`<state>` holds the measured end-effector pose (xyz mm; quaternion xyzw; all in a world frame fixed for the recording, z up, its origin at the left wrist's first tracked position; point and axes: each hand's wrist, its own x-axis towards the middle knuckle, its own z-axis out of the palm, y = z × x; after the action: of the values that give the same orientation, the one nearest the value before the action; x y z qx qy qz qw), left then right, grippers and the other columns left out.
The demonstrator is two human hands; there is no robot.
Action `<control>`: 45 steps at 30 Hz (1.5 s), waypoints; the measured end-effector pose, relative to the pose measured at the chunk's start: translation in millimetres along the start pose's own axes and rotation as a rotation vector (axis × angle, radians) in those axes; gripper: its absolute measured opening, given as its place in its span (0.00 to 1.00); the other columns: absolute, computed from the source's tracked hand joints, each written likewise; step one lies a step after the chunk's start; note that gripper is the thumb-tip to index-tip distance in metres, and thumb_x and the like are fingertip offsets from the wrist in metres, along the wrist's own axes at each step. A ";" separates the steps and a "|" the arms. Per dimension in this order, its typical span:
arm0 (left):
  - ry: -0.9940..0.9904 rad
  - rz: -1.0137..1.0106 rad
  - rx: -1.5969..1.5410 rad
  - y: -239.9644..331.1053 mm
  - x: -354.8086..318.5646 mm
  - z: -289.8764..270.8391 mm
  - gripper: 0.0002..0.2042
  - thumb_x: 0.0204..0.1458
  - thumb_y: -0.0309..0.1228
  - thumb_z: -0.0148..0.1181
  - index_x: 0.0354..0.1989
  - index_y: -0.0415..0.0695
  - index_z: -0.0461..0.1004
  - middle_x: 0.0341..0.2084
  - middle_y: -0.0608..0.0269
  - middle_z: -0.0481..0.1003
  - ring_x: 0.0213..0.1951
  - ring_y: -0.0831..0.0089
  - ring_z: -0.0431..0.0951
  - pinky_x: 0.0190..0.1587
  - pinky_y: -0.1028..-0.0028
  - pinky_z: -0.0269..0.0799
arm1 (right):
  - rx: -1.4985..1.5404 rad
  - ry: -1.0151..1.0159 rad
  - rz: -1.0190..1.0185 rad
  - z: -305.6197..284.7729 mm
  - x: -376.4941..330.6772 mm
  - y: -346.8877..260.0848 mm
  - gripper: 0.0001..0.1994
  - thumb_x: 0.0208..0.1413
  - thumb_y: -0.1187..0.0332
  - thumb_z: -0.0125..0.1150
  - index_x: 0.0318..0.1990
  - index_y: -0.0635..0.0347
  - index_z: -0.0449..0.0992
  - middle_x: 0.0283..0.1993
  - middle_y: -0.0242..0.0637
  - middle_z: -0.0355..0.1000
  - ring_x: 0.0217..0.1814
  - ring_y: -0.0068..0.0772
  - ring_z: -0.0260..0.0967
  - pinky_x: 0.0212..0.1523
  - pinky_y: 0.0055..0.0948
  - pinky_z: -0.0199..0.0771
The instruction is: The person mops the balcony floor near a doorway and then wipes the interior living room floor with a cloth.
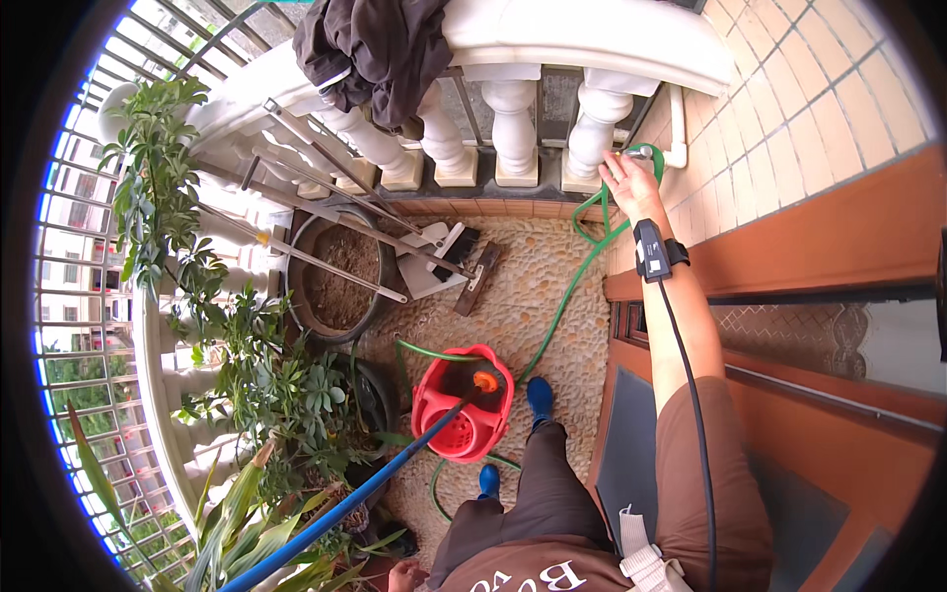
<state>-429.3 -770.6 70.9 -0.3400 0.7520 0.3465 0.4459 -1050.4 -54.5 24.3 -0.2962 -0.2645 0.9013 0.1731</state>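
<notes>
My right hand (pixel 634 187) reaches out to the far right, beside the tap (pixel 641 152) at the wall. Its fingers are stretched out and apart, and I see nothing held in them. A green hose (pixel 564 304) loops below the tap and runs down to the red mop bucket (pixel 501 434). In the bucket rests the orange end of a blue-handled mop (pixel 355 496), its pole slanting to the lower left. Only a small part of my left hand (pixel 405 575) shows at the lower edge, near my clothes; its fingers are mostly hidden.
Leafy potted plants (pixel 266 405) line the left railing. A large round planter (pixel 306 321) of soil stands at the far left, with long poles across it. A dustpan (pixel 422 264) and a brush lie beside it. Dark cloth (pixel 380 59) hangs over the white balustrade (pixel 582 35). An orange-brown door frame (pixel 838 390) is at right.
</notes>
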 end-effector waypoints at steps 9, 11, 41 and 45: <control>0.047 0.029 -0.199 -28.0 27.3 -19.4 0.15 0.49 0.32 0.55 0.42 0.36 0.69 0.27 0.56 0.74 0.27 0.70 0.73 0.29 0.73 0.70 | -0.622 0.117 0.133 -15.3 -28.0 -9.3 0.09 0.54 0.66 0.50 0.37 0.63 0.65 0.32 0.41 0.70 0.31 0.34 0.71 0.25 0.27 0.65; 0.062 -0.031 -0.287 -25.9 24.5 -17.5 0.15 0.49 0.32 0.56 0.42 0.36 0.69 0.27 0.56 0.73 0.27 0.70 0.73 0.29 0.73 0.69 | -0.615 0.164 0.140 -26.8 -5.2 -11.1 0.15 0.52 0.57 0.55 0.34 0.61 0.67 0.24 0.39 0.70 0.22 0.31 0.68 0.19 0.27 0.62; -0.137 0.111 -0.124 81.0 63.7 -24.6 0.11 0.53 0.26 0.45 0.43 0.34 0.65 0.26 0.59 0.74 0.30 0.73 0.76 0.29 0.79 0.70 | 0.020 0.084 0.528 -185.2 -370.4 113.5 0.15 0.55 0.58 0.52 0.25 0.61 0.72 0.19 0.33 0.69 0.18 0.24 0.66 0.20 0.23 0.65; -0.146 0.183 -0.082 70.2 74.3 -36.2 0.11 0.53 0.26 0.45 0.44 0.36 0.65 0.27 0.60 0.74 0.29 0.72 0.76 0.29 0.78 0.71 | -0.033 0.087 0.504 -194.5 -430.0 106.8 0.13 0.53 0.61 0.56 0.24 0.61 0.71 0.16 0.29 0.65 0.13 0.19 0.59 0.16 0.19 0.60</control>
<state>-530.2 -778.4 32.0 -0.2620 0.7306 0.4400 0.4517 -616.6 -268.8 19.5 -0.3941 -0.1891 0.8980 -0.0507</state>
